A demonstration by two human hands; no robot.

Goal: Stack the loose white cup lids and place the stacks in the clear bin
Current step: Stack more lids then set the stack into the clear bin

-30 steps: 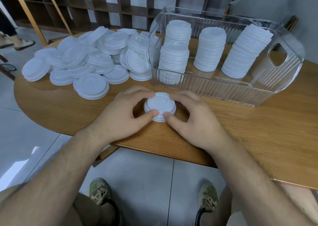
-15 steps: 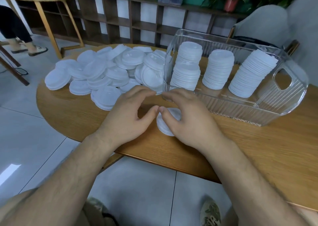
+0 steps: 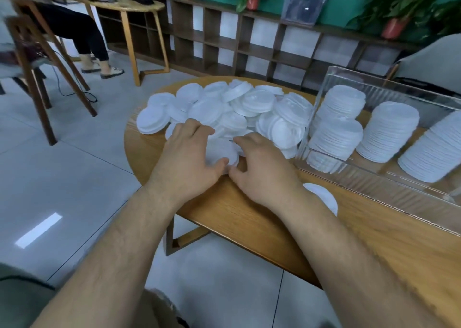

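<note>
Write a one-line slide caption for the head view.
Left hand and right hand hold a lid at the near edge of the loose pile, beside the clear bin of lid stacks.

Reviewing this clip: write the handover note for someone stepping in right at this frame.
Left hand and right hand: fingers of both curl round one lid at the near edge of the loose pile; the view is blurred there.
Bin: four stacks inside, the rightmost leaning.
A separate lid lies on the table by the right forearm, outside the bin.
Done: four stacks binned.
Left: stack the pile and move those stacks into the bin.
</note>
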